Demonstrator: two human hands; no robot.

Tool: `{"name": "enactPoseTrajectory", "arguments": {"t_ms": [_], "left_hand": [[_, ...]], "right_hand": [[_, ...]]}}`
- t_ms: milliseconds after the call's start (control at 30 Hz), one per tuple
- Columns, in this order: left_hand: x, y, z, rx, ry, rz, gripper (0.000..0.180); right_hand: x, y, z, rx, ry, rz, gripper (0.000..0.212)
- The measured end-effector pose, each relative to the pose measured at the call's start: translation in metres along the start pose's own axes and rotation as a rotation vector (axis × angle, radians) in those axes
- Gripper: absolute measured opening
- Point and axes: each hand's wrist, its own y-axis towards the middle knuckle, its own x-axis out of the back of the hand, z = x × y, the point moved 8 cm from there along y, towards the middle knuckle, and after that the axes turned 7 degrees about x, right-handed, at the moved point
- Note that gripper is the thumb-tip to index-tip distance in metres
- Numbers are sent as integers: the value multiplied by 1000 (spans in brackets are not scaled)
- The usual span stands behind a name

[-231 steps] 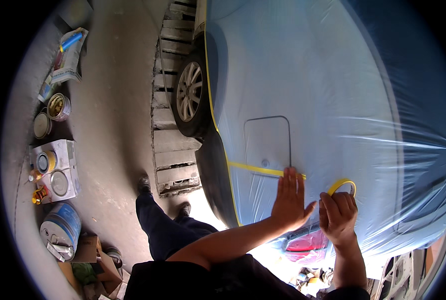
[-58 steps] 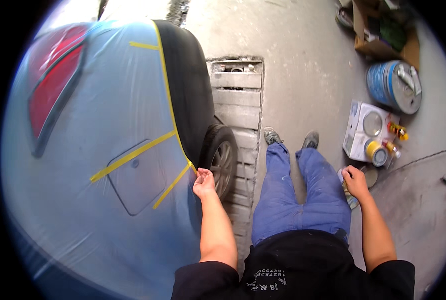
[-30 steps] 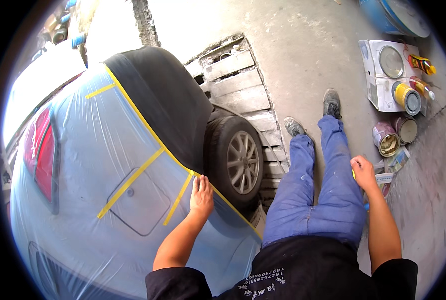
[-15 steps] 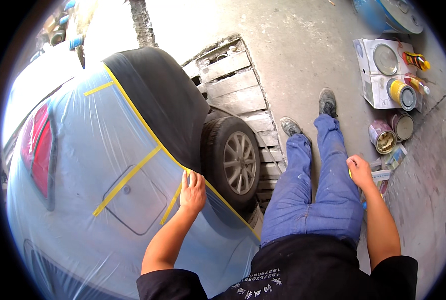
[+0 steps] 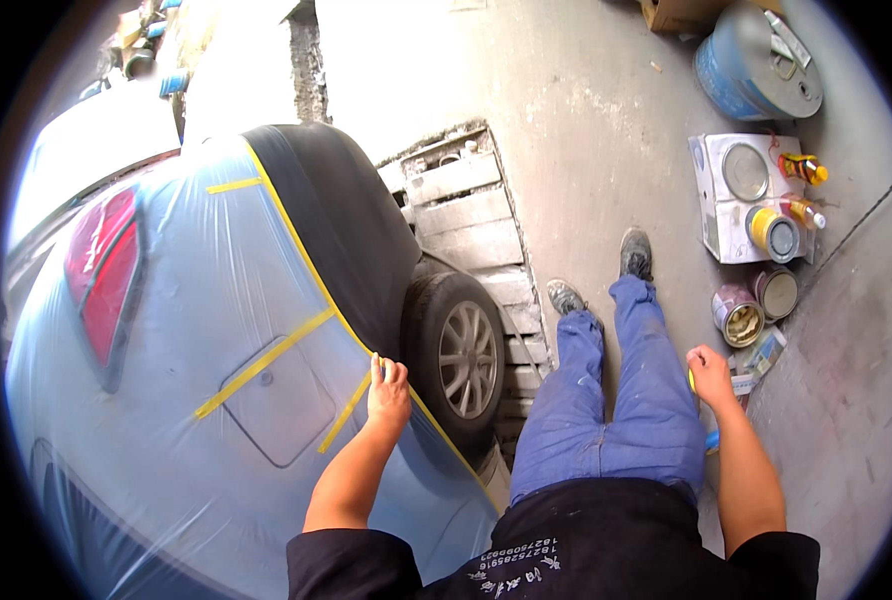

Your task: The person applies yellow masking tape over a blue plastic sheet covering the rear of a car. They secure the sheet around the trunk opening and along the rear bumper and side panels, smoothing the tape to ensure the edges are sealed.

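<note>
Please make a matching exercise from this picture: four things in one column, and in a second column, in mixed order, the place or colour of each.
Things:
1. left hand
2. right hand
3. tail lamp
4. blue drum

Place or colour:
a. red, under the clear plastic sheet
b. on the yellow tape by the wheel
c. lying on the floor, top right
d. beside the right thigh, near the paint cans

Pairs: 1-b, 2-d, 3-a, 4-c
</note>
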Motion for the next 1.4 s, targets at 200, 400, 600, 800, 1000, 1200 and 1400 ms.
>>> {"name": "enactPoseTrajectory", "arguments": {"t_ms": [200, 400, 600, 800, 1000, 1200, 1400], "left_hand": [[22, -10, 34, 95, -202, 26, 52], [68, -25, 85, 224, -270, 32, 53], [87, -58, 128, 400, -421, -39, 54], [116, -56, 241, 576, -305, -252, 54], [119, -34, 324, 600, -333, -233, 55], [135, -32, 346, 582, -534, -539, 53], [173, -39, 370, 540, -851, -584, 51]], "right_hand": [[46, -11, -15, -92, 8, -30, 25], [105, -2, -11, -19, -27, -120, 23], [137, 20, 18, 34, -89, -110, 22], [143, 69, 71, 9, -114, -59, 27], [160, 114, 157, 60, -101, -156, 26], [193, 144, 215, 111, -80, -265, 24], [201, 177, 238, 0, -132, -218, 27]]}}
